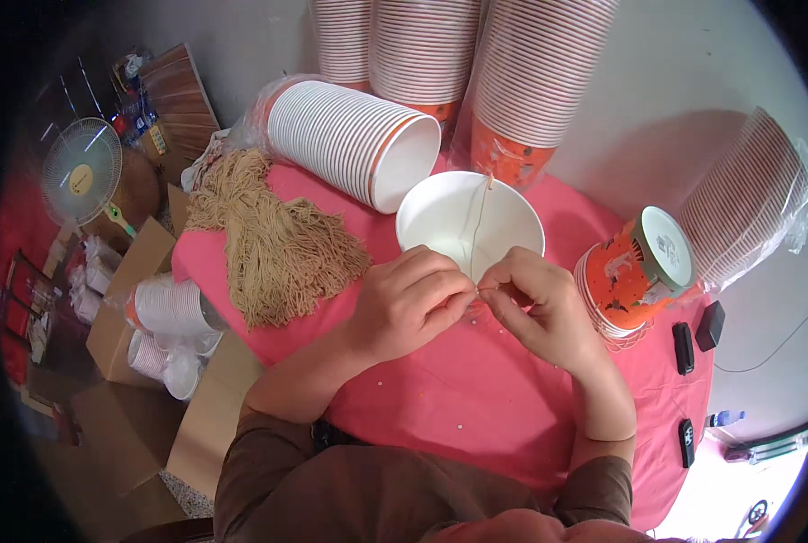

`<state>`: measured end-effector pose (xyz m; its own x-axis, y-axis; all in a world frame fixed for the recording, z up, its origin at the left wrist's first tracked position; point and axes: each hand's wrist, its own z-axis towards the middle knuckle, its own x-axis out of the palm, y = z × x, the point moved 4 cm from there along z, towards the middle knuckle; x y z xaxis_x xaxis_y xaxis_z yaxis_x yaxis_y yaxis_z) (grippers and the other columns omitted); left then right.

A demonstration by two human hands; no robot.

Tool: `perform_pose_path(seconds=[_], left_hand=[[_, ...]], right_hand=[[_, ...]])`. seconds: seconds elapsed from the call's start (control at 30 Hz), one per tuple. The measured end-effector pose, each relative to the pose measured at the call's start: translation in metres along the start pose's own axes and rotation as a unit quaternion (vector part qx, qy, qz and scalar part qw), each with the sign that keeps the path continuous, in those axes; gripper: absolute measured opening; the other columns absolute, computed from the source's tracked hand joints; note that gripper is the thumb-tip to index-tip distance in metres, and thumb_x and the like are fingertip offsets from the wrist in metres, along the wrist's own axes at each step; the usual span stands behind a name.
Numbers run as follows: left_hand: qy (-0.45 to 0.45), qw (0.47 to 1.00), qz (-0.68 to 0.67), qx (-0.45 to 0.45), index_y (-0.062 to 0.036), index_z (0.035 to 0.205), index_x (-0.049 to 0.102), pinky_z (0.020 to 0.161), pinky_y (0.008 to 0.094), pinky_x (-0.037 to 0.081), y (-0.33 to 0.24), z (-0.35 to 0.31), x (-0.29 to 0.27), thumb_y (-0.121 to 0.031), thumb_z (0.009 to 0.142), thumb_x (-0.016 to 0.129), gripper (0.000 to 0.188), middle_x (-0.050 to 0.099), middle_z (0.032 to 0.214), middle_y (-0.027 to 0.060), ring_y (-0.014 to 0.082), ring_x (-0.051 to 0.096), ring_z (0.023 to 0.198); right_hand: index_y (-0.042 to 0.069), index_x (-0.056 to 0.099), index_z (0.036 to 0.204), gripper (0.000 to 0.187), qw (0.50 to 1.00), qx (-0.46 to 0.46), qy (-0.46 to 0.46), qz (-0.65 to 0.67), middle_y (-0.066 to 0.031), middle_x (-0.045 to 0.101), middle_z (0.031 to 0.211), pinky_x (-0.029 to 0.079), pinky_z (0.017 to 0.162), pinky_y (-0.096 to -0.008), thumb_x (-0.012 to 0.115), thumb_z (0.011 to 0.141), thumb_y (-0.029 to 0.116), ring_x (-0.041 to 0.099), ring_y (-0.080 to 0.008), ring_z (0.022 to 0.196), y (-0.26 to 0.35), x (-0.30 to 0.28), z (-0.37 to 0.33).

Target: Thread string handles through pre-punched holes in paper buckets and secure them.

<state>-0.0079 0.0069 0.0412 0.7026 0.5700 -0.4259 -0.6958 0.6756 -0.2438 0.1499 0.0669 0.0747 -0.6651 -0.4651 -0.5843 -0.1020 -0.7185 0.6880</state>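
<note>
Pinching a thin string (pixel 476 226) over the white paper bowl (pixel 440 222), both hands.

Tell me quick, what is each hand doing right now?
Left hand: closed, pinching the thin string over the white paper bowl.
Right hand: closed, pinching the same string.

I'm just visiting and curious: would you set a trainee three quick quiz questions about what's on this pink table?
1. True or false: the white bowl in front of the hands stands upright.
2. What do the left hand and right hand pinch between them? A) a spoon B) a thin string C) a lid
3. On which side of the bowl does the tan string bundle lie?

Key: 1. True, its mouth faces up. 2. B; the string runs up to the bowl's far rim. 3. The person's left, on the pink tablecloth.
</note>
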Motion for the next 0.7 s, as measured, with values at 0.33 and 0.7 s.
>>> perform_pose_path(seconds=[0.33, 0.7], left_hand=[[0.108, 0.972, -0.080, -0.193, -0.0033, 0.099, 0.067, 0.059, 0.0253, 0.046, 0.026, 0.001, -0.025, 0.000, 0.078, 0.071, 0.021, 0.066, 0.100, 0.0073, 0.0149, 0.060, 0.072], [0.164, 0.976, -0.102, -0.102, -0.0020, 0.093, 0.068, 0.069, 0.0332, 0.052, 0.033, -0.006, -0.006, 0.002, 0.078, 0.071, 0.016, 0.066, 0.093, 0.0102, 0.0235, 0.065, 0.080]], right_hand=[[-0.001, 0.060, 0.090, 0.010, 0.999, -0.023, -0.031, -0.028, -0.0117, 0.058, 0.082, 0.049, 0.062, -0.0335, 0.064, 0.082, -0.005, 0.061, -0.0241, 0.072, -0.021, -0.009, 0.007], [0.000, 0.059, 0.086, 0.010, 0.998, -0.003, -0.005, -0.056, -0.0143, 0.061, 0.079, 0.051, 0.066, -0.0389, 0.066, 0.079, -0.003, 0.064, -0.0306, 0.075, -0.017, -0.004, 0.006]])
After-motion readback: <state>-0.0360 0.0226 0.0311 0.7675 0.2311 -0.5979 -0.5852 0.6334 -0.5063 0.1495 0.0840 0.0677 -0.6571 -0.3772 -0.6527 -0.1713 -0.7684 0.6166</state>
